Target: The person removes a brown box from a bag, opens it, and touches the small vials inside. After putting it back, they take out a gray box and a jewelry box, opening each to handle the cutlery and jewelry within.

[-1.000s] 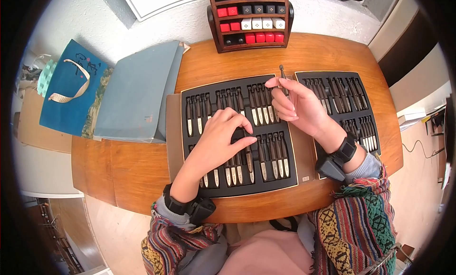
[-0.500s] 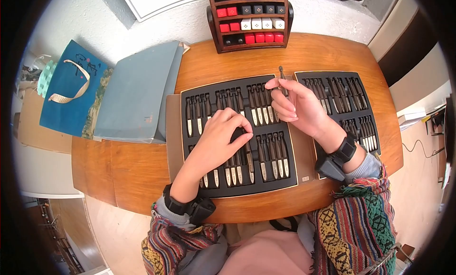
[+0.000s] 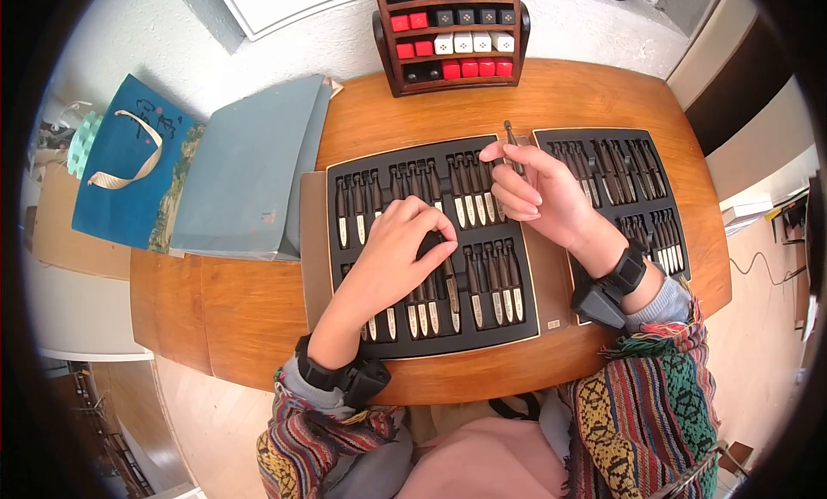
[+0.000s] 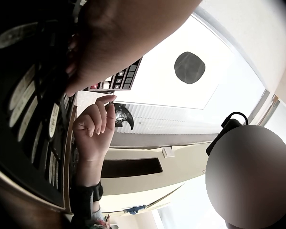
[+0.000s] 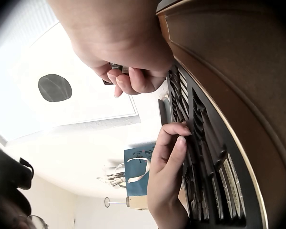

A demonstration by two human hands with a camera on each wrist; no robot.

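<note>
My right hand (image 3: 544,189) is raised over the inner edges of the two trays. It holds a slender dark stick (image 3: 510,133) with a small knob on its upper end, pointing up between thumb and fingers. My left hand (image 3: 392,254) reaches low over the left black tray (image 3: 508,328). Its thumb and index finger pinch the top of another dark stick (image 3: 452,288), whose lower end lies in a slot. Rows of similar sticks with pale, blade-shaped lower parts surround it. In the right wrist view, the left fingertips (image 5: 182,138) meet close above the tray.
A second tray (image 3: 613,208) of such sticks lies to the right. Behind stands a wooden rack (image 3: 457,87) with red, white and black blocks. Leftward are a grey-blue folder (image 3: 245,167) and a blue bag (image 3: 129,198). Both trays lie on a wooden table (image 3: 172,314).
The left thumb has drawn in to the index fingertip, closing on the stick in the tray. The right hand stays in place with its stick.
</note>
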